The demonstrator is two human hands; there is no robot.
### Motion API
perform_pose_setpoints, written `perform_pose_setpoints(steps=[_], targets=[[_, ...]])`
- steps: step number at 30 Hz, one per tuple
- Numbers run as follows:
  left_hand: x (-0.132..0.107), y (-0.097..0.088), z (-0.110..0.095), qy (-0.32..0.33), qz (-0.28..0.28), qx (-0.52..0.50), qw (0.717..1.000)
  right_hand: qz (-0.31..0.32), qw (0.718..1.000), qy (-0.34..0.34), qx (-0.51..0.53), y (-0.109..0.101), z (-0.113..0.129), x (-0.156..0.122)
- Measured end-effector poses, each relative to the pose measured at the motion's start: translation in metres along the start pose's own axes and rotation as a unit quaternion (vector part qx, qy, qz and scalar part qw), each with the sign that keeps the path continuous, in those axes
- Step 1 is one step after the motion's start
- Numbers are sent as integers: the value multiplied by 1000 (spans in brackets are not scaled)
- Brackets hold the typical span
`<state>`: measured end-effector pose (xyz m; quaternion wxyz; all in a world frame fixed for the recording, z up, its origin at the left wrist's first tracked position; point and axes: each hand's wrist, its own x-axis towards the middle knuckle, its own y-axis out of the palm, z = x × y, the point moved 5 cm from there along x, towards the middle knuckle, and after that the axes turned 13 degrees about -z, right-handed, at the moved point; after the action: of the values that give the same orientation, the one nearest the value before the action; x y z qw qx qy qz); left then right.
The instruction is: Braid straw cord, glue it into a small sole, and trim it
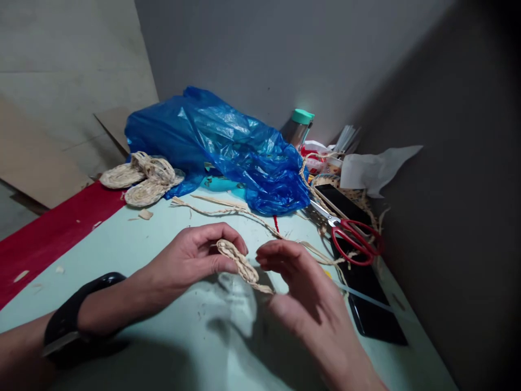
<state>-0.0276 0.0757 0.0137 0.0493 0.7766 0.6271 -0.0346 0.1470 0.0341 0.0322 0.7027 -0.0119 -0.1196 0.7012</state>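
A small coil of braided straw, wound into a long oval, is pinched between the thumb and fingers of my left hand above the table. Its loose tail end points toward my right hand. That hand is held just right of the coil, thumb and fingers apart, with nothing visible between them. A long straw braid lies on the table behind my hands. At the back left sits a pair of woven straw slippers.
A blue plastic bag fills the back of the table. To the right, red-handled scissors rest by dark phones. A green-lidded bottle stands by the grey wall. Red cloth covers the left edge.
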Motion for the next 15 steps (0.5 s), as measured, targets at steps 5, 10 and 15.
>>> perform_pose_setpoints(steps=[5,10,15], targets=[[-2,-2,-14,138,-49,91,985,33,996,21,-83,4,-7,0],[-5,4,-3,82,-25,65,994,41,994,-4,-105,11,-12,0],[-3,-2,0,35,-41,-5,999,25,994,-1,-107,10,-15,-2]])
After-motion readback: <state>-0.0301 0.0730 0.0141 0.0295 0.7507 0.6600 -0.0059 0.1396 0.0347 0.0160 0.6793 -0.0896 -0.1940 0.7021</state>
